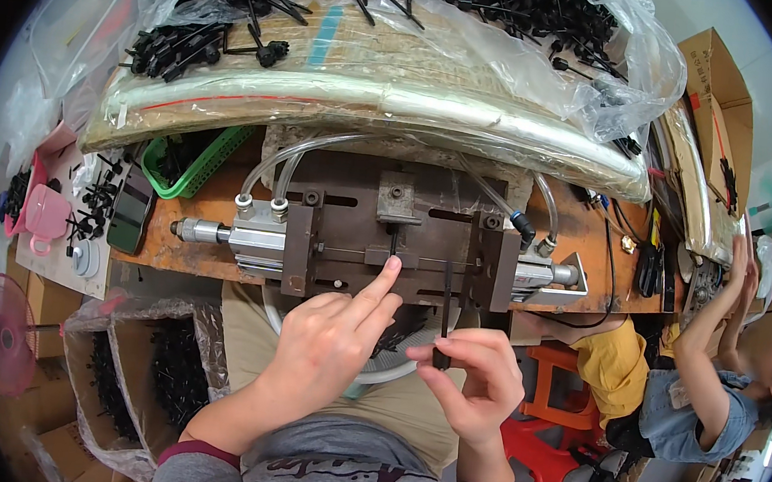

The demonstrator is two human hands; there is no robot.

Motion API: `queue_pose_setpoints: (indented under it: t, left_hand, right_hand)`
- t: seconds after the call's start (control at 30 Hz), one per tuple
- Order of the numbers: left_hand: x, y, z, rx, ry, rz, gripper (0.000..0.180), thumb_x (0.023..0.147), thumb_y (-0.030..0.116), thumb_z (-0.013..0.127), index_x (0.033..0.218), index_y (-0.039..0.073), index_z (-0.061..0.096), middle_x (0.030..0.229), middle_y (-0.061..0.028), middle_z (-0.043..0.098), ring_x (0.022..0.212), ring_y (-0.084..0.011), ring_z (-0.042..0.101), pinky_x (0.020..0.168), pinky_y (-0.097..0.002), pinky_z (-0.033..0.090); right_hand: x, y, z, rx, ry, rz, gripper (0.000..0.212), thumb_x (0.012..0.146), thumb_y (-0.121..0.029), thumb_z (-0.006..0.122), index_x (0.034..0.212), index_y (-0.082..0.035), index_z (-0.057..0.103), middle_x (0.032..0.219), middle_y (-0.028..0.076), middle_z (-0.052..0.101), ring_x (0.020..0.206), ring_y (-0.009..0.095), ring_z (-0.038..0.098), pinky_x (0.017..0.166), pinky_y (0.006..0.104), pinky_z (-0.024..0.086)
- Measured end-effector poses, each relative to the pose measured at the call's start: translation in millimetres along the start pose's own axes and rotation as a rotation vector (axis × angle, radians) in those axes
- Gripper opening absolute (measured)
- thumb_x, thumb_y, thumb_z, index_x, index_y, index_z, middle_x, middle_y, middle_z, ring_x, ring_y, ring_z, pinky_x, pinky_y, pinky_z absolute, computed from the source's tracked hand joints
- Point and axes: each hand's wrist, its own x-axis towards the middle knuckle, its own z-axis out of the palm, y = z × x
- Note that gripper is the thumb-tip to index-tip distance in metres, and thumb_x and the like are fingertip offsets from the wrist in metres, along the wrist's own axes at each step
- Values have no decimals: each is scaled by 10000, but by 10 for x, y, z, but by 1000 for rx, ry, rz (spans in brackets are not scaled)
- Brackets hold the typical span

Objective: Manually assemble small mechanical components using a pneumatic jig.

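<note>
My left hand [331, 329] reaches over the front of a dark metal fixture [345, 276], its index finger stretched out and the other fingers partly bent. That fingertip is at the small block [373, 257] in the fixture's middle, where a short black piece [395, 234] stands under a metal clamp [397, 196]. Whether the fingertip presses or only hovers, I cannot tell. My right hand [479, 380] pinches the lower end of a thin black stem [446, 303] between thumb and fingers. The stem points up in front of the fixture's right side.
Air cylinders [257, 245] with clear hoses flank the fixture. Black stemmed parts [182, 47] lie heaped on a plastic-wrapped board [367, 53] behind. A green basket [190, 166] and a phone [132, 209] are to the left. A co-worker [700, 401] sits at right beside red stools [538, 451].
</note>
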Motion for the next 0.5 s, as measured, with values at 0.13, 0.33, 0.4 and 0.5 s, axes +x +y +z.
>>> queue_pose_setpoints:
  t: [0.13,0.33,0.4,0.5]
  left_hand:
    - [-1,25,-23,8,-15,-14,227,770,82,747,984,30,694,1309,-133,630,647,-213,671,602,-302,530]
    - [18,26,-6,6,-3,-23,222,768,79,750,980,38,697,1286,-122,646,574,-197,646,563,-285,517]
    - [22,29,-9,17,-10,-20,221,769,82,749,979,37,697,1284,-119,648,556,-191,636,556,-280,514]
    - [24,18,-13,39,-15,11,220,779,90,733,985,25,692,1287,-136,644,523,-176,607,542,-271,500]
  right_hand:
    - [26,17,26,-412,94,-241,317,686,9,855,966,-11,708,926,108,688,770,189,703,633,270,586]
    - [-18,60,58,-513,51,-266,347,617,-22,894,917,-46,722,885,83,681,764,195,683,646,278,566]
    - [-18,73,52,-506,37,-294,327,642,-21,876,931,-32,722,900,90,681,755,202,682,638,284,566]
    - [2,86,34,-497,11,-337,294,684,-23,846,950,-7,723,931,104,679,729,216,673,639,294,564]
